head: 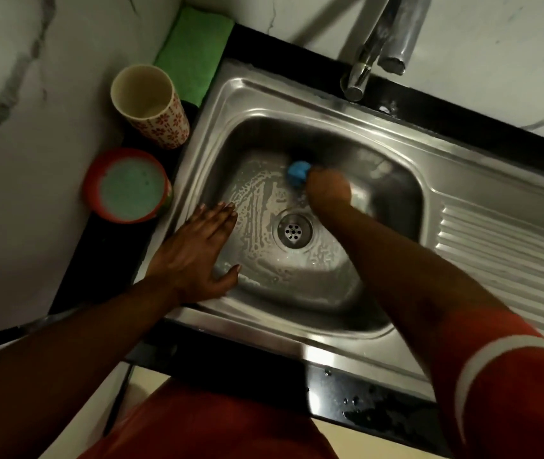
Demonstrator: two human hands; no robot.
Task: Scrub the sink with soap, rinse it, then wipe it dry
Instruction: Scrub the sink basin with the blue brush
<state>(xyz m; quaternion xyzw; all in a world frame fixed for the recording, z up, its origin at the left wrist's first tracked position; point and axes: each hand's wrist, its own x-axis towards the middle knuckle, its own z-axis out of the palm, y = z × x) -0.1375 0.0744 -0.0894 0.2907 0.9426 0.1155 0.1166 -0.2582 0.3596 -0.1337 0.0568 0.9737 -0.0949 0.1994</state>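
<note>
The scrubbing step is in hand: the right hand (328, 188) grasps a blue sponge (298, 173) against the soapy sink (297, 134) at the frame's centre. The left hand (197, 256) rests released on the sink's left edge. Next, I think, the unscrubbed walls need soap before rinsing.

You are in a home kitchen: a steel sink (313, 200) with drainboard, black counter (105, 260), marble-look wall (32, 94), tap (380, 44), patterned cup (154, 107).

Blue sponge (298, 173) in right hand (328, 190), soapy sink (264, 104)
</note>
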